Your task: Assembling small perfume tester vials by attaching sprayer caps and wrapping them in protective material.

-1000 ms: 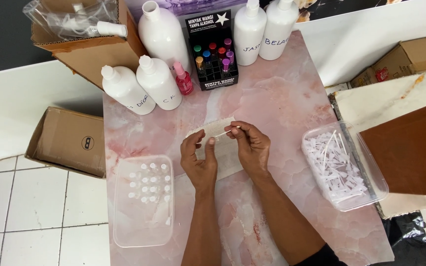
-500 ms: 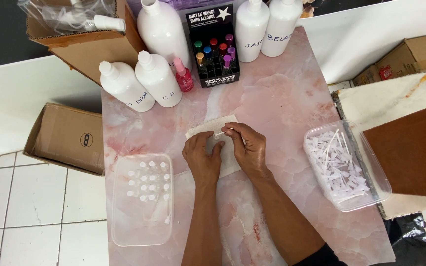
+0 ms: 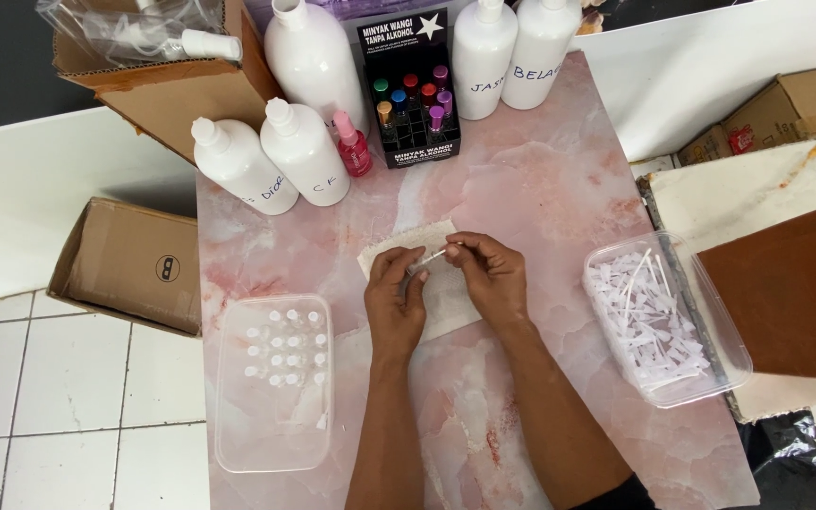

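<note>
My left hand point(image 3: 397, 300) and my right hand point(image 3: 491, 274) meet over a white cloth point(image 3: 446, 293) in the middle of the pink marble table point(image 3: 540, 189). Between the fingertips of both hands lies a thin white tube with a small cap point(image 3: 433, 256), held nearly level. The left fingers pinch its left end and the right fingers pinch its right end. A clear tub of small clear vials point(image 3: 274, 376) stands to the left. A clear tub of white tube parts point(image 3: 658, 316) stands to the right.
Several white bottles point(image 3: 306, 151) stand at the table's back, with a small pink bottle point(image 3: 353, 146) and a black display box of coloured vials point(image 3: 413, 90). Cardboard boxes point(image 3: 129, 260) sit left and back left. A brown board point(image 3: 795, 293) lies at the right.
Both hands have shifted slightly toward me over the cloth. The thin white tube now shows between the fingertips, where earlier the fingers held the cloth's upper edge.
</note>
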